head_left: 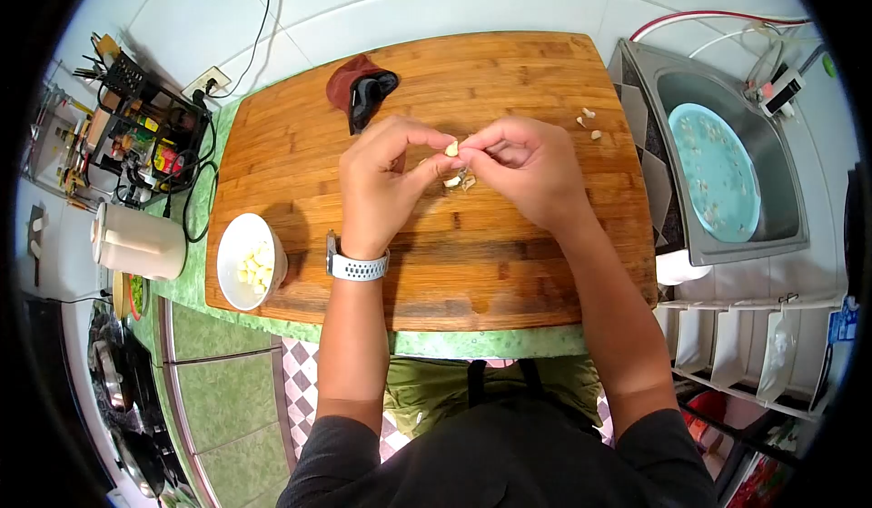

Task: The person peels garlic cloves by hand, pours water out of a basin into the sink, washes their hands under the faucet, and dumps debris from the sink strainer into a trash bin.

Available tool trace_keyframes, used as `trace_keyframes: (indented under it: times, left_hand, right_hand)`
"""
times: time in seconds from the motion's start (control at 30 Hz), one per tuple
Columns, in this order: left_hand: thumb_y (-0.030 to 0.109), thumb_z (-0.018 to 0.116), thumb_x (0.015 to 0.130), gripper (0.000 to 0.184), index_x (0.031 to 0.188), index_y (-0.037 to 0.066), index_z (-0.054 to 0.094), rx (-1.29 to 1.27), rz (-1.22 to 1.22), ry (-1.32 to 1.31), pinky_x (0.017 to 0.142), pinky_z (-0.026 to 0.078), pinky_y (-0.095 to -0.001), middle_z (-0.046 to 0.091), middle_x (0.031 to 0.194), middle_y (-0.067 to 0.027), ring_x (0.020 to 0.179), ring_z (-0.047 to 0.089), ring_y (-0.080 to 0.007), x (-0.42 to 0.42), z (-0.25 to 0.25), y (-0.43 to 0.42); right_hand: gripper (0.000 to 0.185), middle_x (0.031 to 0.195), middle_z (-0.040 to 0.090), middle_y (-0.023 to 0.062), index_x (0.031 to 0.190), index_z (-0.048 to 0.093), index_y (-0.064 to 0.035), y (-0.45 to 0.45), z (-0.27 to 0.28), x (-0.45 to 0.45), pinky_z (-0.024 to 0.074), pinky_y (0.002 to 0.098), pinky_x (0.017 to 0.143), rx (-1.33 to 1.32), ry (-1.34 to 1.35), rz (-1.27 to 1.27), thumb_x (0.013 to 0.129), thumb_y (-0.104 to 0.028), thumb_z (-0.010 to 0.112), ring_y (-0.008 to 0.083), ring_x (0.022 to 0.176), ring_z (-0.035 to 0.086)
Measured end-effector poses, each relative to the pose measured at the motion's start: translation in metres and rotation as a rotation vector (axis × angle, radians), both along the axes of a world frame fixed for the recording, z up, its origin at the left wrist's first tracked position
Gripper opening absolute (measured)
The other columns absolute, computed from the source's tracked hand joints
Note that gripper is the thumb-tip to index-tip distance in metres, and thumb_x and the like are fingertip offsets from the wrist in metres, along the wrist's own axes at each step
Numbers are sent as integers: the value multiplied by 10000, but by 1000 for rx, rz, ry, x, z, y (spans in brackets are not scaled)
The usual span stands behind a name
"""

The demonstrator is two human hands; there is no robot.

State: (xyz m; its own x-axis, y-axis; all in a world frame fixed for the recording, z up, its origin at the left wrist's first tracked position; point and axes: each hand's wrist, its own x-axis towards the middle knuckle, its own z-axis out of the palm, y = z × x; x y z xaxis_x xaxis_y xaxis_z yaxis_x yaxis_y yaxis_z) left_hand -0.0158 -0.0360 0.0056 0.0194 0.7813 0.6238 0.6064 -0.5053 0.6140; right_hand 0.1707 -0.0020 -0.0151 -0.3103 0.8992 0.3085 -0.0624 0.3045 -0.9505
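Note:
Above the middle of the wooden board (509, 281), my left hand (381, 181) pinches a pale garlic clove (451, 148) between thumb and forefinger. My right hand (531, 167) is closed too, its thumb and fingertips pressed together at the clove's right side; whether they grip a bit of skin is too small to tell. Just below the fingertips lie garlic peelings (461, 181) on the wood. A white bowl (227, 272) holding peeled garlic cloves (257, 269) stands at the board's left front, apart from both hands.
A brown and black cap-like item (350, 90) lies at the back of the board. Several small garlic pieces (595, 134) are at the right. Beyond that, a sink (790, 190) holds a blue basin (713, 172). A lidded container (141, 240) and black rack (159, 118) stand left.

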Motion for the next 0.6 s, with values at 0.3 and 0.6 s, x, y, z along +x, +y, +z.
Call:
trace_keyframes:
  times: [0.3,0.6]
  left_hand:
    - [81,820,801,181,929,55,695,-219,12,-243,477,278,-202,669,883,42,539,352,-13,1,7,-2]
    - [211,591,989,114,968,100,604,-412,-99,-880,438,172,-198,464,727,96,499,263,18,-17,10,2]
  right_hand:
    - [77,803,731,44,931,718,-20,7,-2,2,530,216,657,69,-77,-178,866,-60,710,80,720,676]
    - [313,1089,685,116,1128,702,-55,8,-16,7,505,376,917,617,-514,-42,818,-11,696,290,1017,630]
